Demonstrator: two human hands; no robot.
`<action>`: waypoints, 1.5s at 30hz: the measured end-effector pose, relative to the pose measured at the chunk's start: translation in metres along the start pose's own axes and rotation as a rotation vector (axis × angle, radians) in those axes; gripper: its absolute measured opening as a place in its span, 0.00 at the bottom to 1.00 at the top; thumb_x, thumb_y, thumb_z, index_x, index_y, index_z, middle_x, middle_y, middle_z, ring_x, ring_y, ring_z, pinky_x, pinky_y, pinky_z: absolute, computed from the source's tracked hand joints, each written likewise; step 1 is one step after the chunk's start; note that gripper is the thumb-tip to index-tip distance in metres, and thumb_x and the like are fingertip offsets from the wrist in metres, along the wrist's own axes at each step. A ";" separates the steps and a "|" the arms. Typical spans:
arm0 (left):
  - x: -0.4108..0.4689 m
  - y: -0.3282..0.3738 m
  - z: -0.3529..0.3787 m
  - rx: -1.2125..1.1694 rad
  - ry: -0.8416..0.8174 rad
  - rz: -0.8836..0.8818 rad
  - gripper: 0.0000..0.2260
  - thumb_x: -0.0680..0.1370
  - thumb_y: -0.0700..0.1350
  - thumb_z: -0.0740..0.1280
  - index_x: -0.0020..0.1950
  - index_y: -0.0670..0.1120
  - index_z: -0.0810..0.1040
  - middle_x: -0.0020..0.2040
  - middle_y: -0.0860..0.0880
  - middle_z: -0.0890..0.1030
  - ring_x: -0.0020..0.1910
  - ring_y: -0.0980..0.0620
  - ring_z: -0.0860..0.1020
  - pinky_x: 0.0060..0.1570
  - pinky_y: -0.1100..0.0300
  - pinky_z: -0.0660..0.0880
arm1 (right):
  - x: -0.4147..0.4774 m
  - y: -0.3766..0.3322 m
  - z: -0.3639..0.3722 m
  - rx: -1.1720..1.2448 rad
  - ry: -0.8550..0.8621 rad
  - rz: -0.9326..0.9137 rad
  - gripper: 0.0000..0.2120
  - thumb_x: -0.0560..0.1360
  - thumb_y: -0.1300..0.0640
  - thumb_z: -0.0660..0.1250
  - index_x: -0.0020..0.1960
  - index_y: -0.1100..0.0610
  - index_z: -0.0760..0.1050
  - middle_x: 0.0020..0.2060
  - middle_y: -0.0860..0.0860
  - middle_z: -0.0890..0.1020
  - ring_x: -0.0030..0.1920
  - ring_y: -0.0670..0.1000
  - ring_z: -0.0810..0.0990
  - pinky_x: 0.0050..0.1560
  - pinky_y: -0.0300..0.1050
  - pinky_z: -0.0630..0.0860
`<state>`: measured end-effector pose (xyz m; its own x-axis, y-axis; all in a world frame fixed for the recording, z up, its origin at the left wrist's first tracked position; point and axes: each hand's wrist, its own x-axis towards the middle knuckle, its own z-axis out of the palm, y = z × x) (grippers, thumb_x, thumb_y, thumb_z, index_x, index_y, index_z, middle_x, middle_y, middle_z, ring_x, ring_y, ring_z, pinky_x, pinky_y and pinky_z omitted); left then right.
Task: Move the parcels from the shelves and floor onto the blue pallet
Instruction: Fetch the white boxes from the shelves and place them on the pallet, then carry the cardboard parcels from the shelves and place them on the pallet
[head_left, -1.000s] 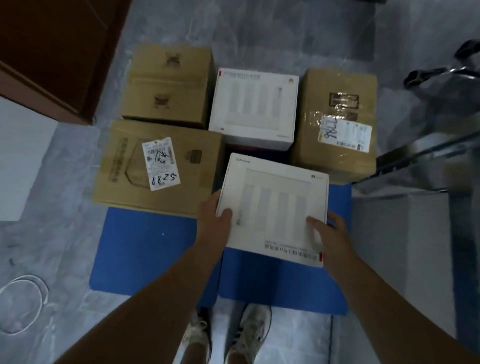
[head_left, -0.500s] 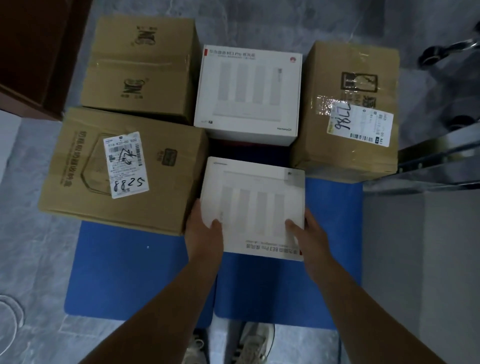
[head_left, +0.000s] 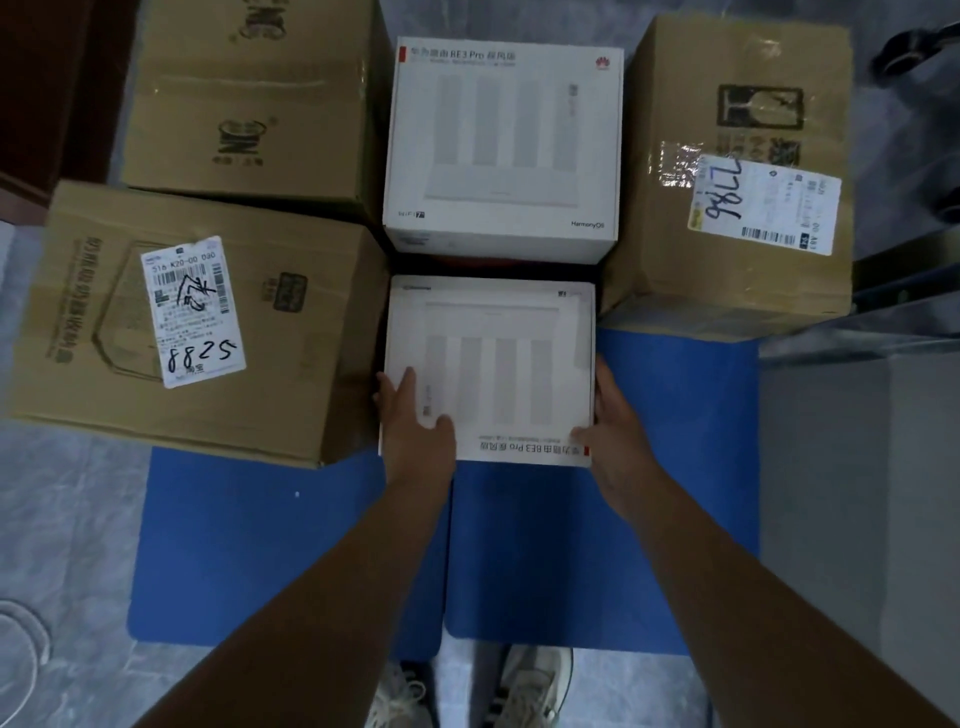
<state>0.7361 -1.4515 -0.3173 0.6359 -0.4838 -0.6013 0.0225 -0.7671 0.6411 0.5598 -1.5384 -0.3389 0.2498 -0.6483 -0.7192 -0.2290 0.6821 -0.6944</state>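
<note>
Head view shows both hands clasping a white router box (head_left: 493, 364) by its near corners. The left hand (head_left: 415, 415) lays its thumb and one finger on the lid with the other fingers down the left side. The right hand (head_left: 608, 415) sets its thumb on the lid and its fingers along the right side. The box sits low on the blue pallet (head_left: 675, 467); whether it rests there cannot be told. It is hemmed in by the 8825 carton (head_left: 291, 332) on the left, a second white router box (head_left: 501, 145) behind, and the 2786 carton (head_left: 737, 260) on the right. A plain carton (head_left: 249, 104) stands back left. Sneakers (head_left: 524, 686) show below.
</note>
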 end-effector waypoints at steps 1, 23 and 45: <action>-0.001 0.002 0.002 -0.025 -0.002 0.007 0.29 0.81 0.35 0.63 0.79 0.49 0.57 0.81 0.52 0.46 0.79 0.54 0.47 0.74 0.62 0.48 | 0.001 0.001 0.003 0.017 0.054 0.020 0.47 0.68 0.81 0.54 0.71 0.36 0.67 0.64 0.41 0.78 0.63 0.46 0.77 0.58 0.49 0.77; 0.007 0.001 -0.102 -0.706 0.343 -0.436 0.28 0.69 0.64 0.73 0.57 0.45 0.74 0.52 0.47 0.80 0.50 0.48 0.81 0.49 0.48 0.82 | -0.025 0.001 0.041 0.357 0.227 0.316 0.22 0.76 0.74 0.62 0.67 0.57 0.69 0.60 0.60 0.79 0.58 0.59 0.79 0.53 0.52 0.80; -0.248 0.409 -0.286 0.313 -0.086 0.607 0.27 0.78 0.52 0.68 0.71 0.38 0.68 0.68 0.41 0.74 0.67 0.42 0.72 0.64 0.56 0.66 | -0.332 -0.518 0.059 -0.604 0.109 -0.460 0.22 0.78 0.64 0.66 0.71 0.60 0.69 0.65 0.59 0.75 0.62 0.54 0.76 0.54 0.40 0.70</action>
<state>0.8081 -1.5248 0.2310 0.4015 -0.8882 -0.2233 -0.5504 -0.4289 0.7163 0.6514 -1.6566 0.2607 0.3575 -0.8732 -0.3312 -0.6065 0.0526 -0.7933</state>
